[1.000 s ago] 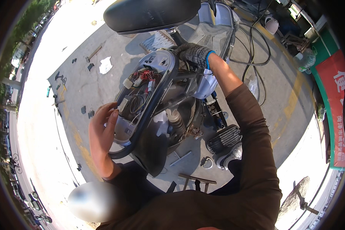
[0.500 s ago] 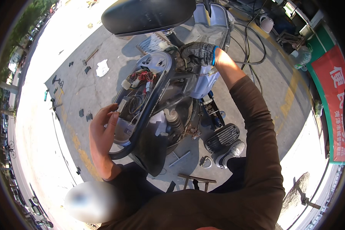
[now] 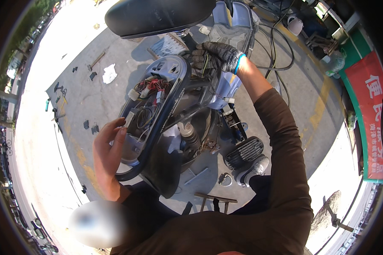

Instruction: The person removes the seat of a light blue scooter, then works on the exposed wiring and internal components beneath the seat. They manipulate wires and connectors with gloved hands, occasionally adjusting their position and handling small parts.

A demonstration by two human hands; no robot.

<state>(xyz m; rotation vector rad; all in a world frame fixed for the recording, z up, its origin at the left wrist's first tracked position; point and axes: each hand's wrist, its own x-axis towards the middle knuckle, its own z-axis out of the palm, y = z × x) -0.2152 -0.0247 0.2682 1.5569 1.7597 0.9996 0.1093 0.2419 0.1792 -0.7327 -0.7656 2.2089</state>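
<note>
A scooter stripped of panels lies in front of me, its long grey body panel [image 3: 173, 64] framing an open compartment. Inside are red and dark wires [image 3: 155, 85] with pale plug connectors. My left hand [image 3: 108, 148] is bare, with thumb and fingers curled together at the panel's left edge; what lies between the tips is too small to name. My right hand [image 3: 226, 56] wears a grey knit glove with a blue cuff. Its fingers are closed beside the frame, where a thin yellowish wire shows; their grip is mostly hidden. Below them hangs a white connector [image 3: 229, 100].
The black seat [image 3: 159, 18] juts out at the top. A hammer [image 3: 96, 60], a white paper [image 3: 109, 73] and small dark parts lie on the concrete to the left. Black cables [image 3: 281, 55] loop at the right. A blurred pale round shape [image 3: 98, 224] sits at lower left.
The view has shifted slightly. My gloved right hand has turned a little with its fingers bunched, and a white connector hangs lower beside it. My left hand keeps its place by the panel.
</note>
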